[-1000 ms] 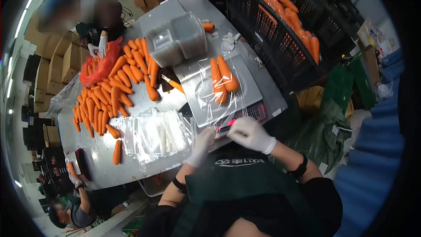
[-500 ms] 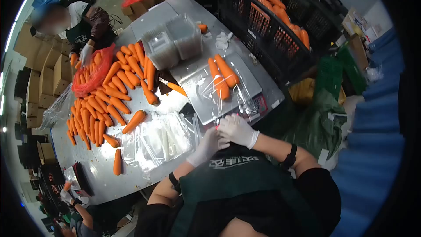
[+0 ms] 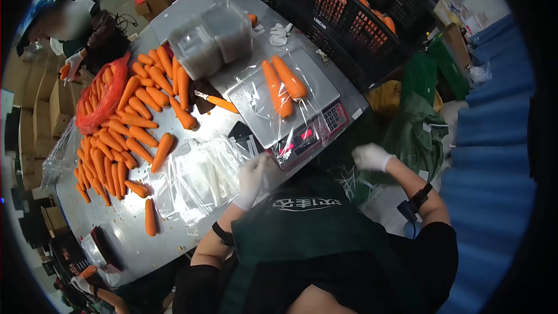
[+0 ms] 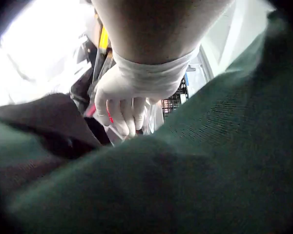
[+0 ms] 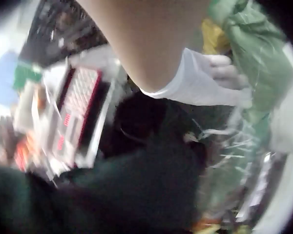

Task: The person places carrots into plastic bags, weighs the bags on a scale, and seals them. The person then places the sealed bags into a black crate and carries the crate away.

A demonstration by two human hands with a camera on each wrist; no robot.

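Observation:
Two carrots (image 3: 279, 88) lie in a clear plastic bag (image 3: 311, 117) on the weighing scale (image 3: 244, 96). My gloved left hand (image 3: 253, 181) is at the scale's near left corner, beside the bag's edge; in the left wrist view that hand (image 4: 129, 95) points its loosely bent, spread fingers down by clear plastic. Whether it touches the bag is unclear. My gloved right hand (image 3: 372, 157) is off the table, right of the scale. In the right wrist view the right hand (image 5: 210, 80) extends its fingers above thin clear strips (image 5: 229, 139); no grip on them is visible.
Many loose carrots (image 3: 139, 122) and a red bag (image 3: 107, 96) cover the left. Flat clear bags (image 3: 203, 177) lie beside my left hand, plastic trays (image 3: 209, 38) behind. Black crates (image 3: 343, 29) stand beyond the scale; green sacks (image 3: 415, 134) at right. Other people work on the left.
My hands, together at the bag's near edge before, are now apart: the right has moved right, off the table, and the left has shifted left. The person at upper left has moved a hand off the red bag.

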